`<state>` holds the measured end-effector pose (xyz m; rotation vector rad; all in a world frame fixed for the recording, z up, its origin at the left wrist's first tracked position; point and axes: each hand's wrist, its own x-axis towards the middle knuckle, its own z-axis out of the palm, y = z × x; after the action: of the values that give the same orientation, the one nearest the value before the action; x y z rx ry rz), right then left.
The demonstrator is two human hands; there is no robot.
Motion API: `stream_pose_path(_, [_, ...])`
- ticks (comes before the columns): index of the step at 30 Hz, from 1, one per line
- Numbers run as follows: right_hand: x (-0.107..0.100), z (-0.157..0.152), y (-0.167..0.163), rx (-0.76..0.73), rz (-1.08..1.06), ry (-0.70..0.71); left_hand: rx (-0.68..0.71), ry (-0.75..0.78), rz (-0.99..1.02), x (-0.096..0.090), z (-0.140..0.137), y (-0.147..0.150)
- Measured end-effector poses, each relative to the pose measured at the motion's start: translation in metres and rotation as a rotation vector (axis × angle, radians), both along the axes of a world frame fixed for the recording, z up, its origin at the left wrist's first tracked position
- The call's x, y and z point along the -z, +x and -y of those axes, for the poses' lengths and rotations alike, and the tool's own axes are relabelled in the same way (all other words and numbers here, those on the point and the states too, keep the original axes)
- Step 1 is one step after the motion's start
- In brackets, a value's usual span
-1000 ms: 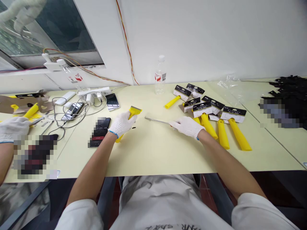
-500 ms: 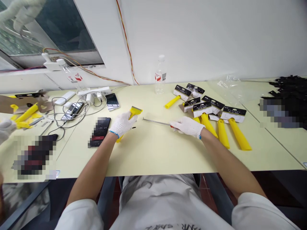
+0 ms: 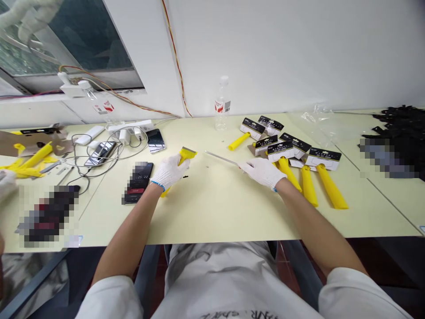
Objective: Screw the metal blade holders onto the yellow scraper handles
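My left hand (image 3: 170, 170), in a white knit glove with a blue cuff, is closed around a yellow scraper (image 3: 187, 153). The scraper's wide metal-edged head points away from me, and the end of its handle shows below my glove. My gloved right hand (image 3: 260, 172) grips a screwdriver, its handle mostly hidden in my fingers. The thin screwdriver shaft (image 3: 222, 157) points left, its tip a little right of the scraper's head and apart from it. A small black piece (image 3: 185, 177) lies beside my left hand. Tiny dark specks (image 3: 207, 167) lie on the table below the shaft.
Several carded yellow scrapers (image 3: 308, 186) lie right of my right hand. A water bottle (image 3: 222, 106) stands by the wall. Left are a phone (image 3: 141, 177), tangled cables (image 3: 116, 150) and another person's gloved hand (image 3: 6, 181). A black pile (image 3: 401, 133) sits far right.
The screwdriver tip has swung up and right, away from the scraper. My right hand has shifted slightly right; my left hand stays in place.
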<state>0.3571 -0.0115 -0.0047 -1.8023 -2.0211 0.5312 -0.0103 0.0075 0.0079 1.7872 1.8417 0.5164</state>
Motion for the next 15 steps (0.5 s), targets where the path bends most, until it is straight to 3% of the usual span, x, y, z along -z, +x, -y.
stream_pose_path(8, [0.013,-0.018,-0.006,-0.012,0.112,0.002,0.033,-0.049,0.141,-0.008,0.003,0.003])
stream_pose_path(15, [0.011,-0.006,-0.03,-0.044,0.092,0.063,0.067,-0.124,0.267,-0.011,0.009,0.009])
